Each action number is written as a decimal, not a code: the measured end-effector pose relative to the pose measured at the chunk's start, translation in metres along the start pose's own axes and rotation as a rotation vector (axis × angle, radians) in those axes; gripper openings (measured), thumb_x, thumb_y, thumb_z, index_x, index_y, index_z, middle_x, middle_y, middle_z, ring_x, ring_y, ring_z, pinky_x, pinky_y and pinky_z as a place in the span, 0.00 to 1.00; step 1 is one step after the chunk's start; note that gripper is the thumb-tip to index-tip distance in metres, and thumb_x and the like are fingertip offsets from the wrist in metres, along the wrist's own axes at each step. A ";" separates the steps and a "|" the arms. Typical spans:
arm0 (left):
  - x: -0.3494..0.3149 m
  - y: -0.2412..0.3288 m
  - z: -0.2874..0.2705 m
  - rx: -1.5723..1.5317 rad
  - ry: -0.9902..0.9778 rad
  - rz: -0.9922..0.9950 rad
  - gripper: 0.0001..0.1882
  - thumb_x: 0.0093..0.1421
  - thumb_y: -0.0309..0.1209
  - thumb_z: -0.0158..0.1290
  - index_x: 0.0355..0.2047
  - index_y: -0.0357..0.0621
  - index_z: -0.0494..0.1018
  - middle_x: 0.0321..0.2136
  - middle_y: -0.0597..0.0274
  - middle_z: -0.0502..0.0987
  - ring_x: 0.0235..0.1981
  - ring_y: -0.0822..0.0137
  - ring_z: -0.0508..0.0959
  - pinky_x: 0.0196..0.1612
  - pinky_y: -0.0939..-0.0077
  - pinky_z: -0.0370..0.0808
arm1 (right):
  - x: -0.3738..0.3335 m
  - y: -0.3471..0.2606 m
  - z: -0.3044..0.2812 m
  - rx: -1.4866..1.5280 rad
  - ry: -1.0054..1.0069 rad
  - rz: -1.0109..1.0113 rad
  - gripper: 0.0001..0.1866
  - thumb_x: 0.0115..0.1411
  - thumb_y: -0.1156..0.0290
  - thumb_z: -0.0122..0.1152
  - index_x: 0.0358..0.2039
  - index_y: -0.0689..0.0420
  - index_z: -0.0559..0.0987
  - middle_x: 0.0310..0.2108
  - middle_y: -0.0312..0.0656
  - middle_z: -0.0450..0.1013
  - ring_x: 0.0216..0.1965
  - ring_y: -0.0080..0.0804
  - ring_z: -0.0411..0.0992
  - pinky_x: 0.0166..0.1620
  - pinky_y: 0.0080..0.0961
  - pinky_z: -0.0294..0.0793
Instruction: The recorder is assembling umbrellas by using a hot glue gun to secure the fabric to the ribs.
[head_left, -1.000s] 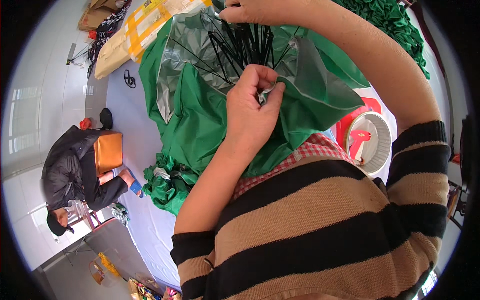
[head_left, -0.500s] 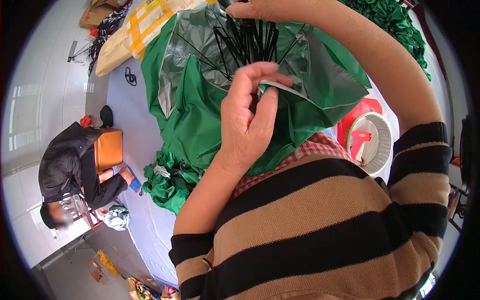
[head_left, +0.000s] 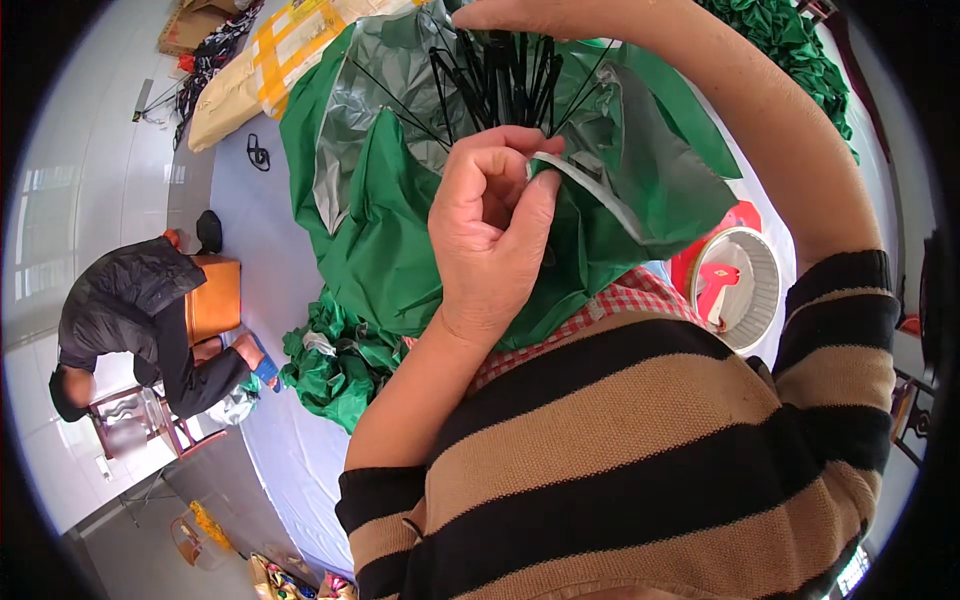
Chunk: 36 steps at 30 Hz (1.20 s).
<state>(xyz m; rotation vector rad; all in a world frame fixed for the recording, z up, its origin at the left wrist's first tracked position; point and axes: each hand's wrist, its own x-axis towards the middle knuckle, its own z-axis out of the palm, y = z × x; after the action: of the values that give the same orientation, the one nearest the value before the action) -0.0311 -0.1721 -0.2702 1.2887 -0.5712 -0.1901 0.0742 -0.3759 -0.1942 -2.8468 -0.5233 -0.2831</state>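
Observation:
Before me lies a green umbrella canopy (head_left: 385, 230) with a silver inner side, bunched over my lap. Black umbrella ribs (head_left: 510, 85) stand gathered in its middle, some thin ones reaching out toward the cloth. My left hand (head_left: 490, 225) pinches the canopy's edge between thumb and fingers, just below the ribs. My right hand (head_left: 540, 18) is at the top edge of the picture, over the upper ends of the ribs; its fingers are mostly cut off there, so its grip cannot be seen.
A round white basket (head_left: 755, 290) with a red object inside stands at right. Crumpled green cloth (head_left: 340, 370) lies at left; more green cloth (head_left: 785, 55) is piled far right. A taped package (head_left: 270, 75) lies far left. Another person (head_left: 140, 310) sits bent over at left.
My left hand has drawn its fingers in tighter on the canopy's edge and shifted slightly left. My right hand stays near the top. The other person has leaned over differently.

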 end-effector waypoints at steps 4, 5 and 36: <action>-0.001 -0.003 -0.002 -0.021 -0.039 -0.004 0.04 0.63 0.16 0.50 0.36 0.35 0.67 0.47 0.52 0.73 0.50 0.58 0.78 0.56 0.66 0.74 | -0.021 -0.020 -0.025 0.028 0.115 0.104 0.29 0.61 0.45 0.54 0.27 0.65 0.78 0.26 0.59 0.76 0.31 0.56 0.76 0.36 0.45 0.74; -0.001 -0.003 -0.003 -0.020 -0.045 -0.012 0.04 0.64 0.17 0.50 0.36 0.35 0.67 0.47 0.53 0.73 0.49 0.60 0.78 0.55 0.68 0.74 | -0.031 -0.028 -0.032 0.000 0.193 0.127 0.29 0.62 0.45 0.56 0.27 0.65 0.78 0.25 0.59 0.76 0.29 0.53 0.76 0.34 0.45 0.74; 0.000 -0.005 -0.003 0.162 -0.101 0.100 0.07 0.55 0.14 0.49 0.24 0.35 0.64 0.44 0.48 0.75 0.41 0.66 0.78 0.40 0.78 0.75 | -0.134 -0.047 0.019 0.532 0.103 0.016 0.05 0.54 0.73 0.60 0.28 0.62 0.76 0.27 0.48 0.70 0.31 0.50 0.71 0.34 0.38 0.70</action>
<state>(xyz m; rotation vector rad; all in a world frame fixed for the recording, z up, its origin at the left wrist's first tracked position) -0.0285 -0.1710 -0.2756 1.4086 -0.7483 -0.1286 -0.0637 -0.3721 -0.2340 -2.3082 -0.4705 -0.2422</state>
